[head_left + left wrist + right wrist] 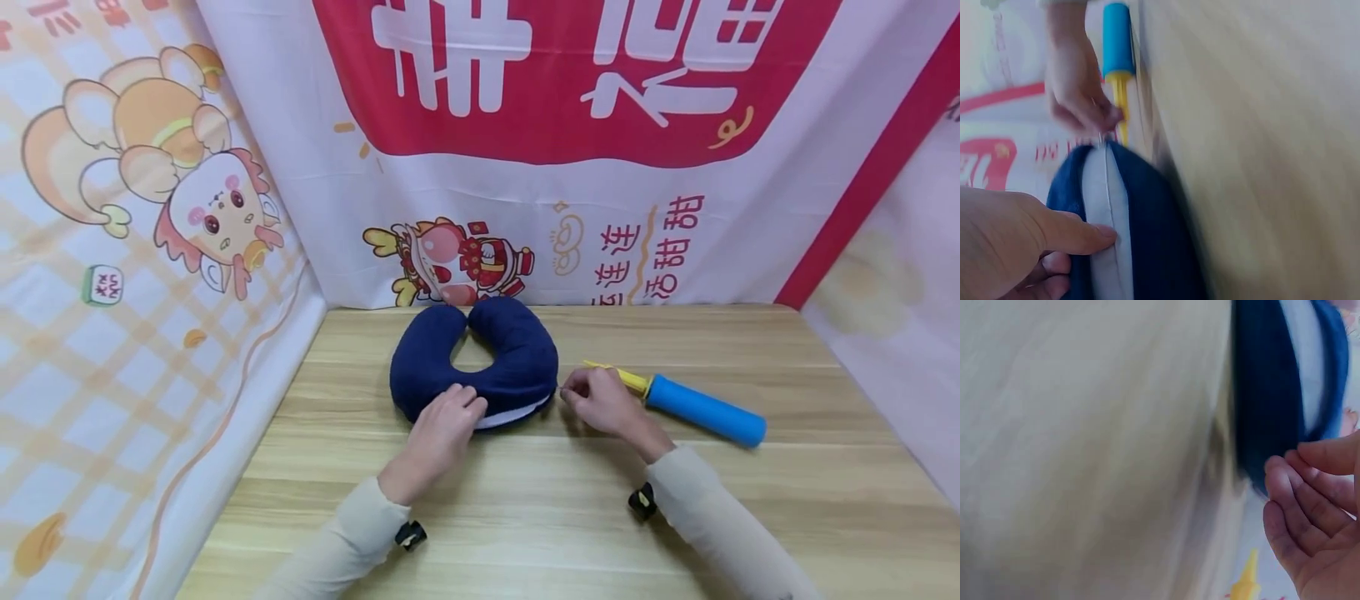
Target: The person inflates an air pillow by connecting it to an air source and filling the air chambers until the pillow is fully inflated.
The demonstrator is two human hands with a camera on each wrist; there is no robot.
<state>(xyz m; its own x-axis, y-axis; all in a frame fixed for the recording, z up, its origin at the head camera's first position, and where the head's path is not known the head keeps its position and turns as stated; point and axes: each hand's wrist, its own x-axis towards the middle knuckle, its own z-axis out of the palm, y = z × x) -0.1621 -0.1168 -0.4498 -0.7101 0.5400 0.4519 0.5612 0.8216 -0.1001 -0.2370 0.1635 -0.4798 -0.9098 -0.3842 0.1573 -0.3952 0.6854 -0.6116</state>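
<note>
A navy U-shaped neck pillow (517,358) lies on the table, its curved side toward me. Along that near side the seam is unzipped, baring a white lining (1099,194). My left hand (446,425) grips the pillow beside the gap; in the left wrist view one finger rests on the white strip and the others curl at the navy edge. At the right end of the seam, my right hand (603,404) pinches a small, thin zipper pull (1102,139) between thumb and fingertips. The right wrist view shows those fingertips (1279,472) right at the pillow's navy end.
Behind the right hand lies a hand pump with a blue barrel (705,410) and a yellow nozzle end (633,382). Printed white cloth (300,167) hangs at the back and both sides of the wooden table (525,517). Dark wrist cameras (410,535) sit at both cuffs.
</note>
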